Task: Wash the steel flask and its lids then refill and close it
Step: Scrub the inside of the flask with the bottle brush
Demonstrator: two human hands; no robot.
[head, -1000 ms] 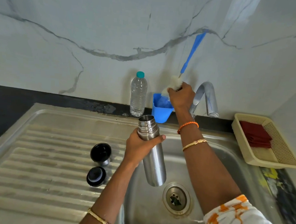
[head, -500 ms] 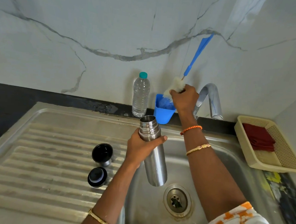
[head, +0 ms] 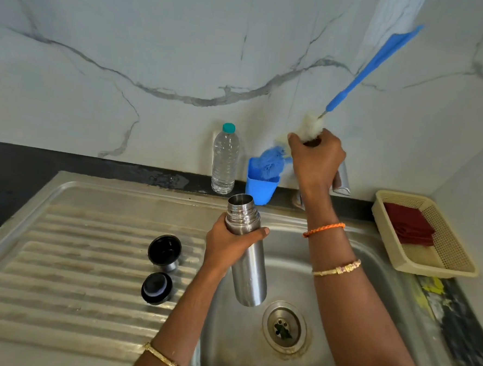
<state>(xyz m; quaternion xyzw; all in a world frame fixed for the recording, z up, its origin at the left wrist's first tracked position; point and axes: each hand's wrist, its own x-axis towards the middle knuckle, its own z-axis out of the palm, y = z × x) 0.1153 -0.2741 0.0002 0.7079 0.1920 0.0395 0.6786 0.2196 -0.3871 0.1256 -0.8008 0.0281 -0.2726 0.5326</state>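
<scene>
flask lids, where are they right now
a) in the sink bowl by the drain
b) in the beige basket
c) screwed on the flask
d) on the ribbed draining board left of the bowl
d: both lids, the cup lid and the stopper lid, stand on the ribbed draining board, while the flask held in the left hand has an open mouth.

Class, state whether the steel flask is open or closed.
Open. The steel flask, held in the left hand, shows a bare threaded mouth; both lids lie on the drainboard.
</scene>
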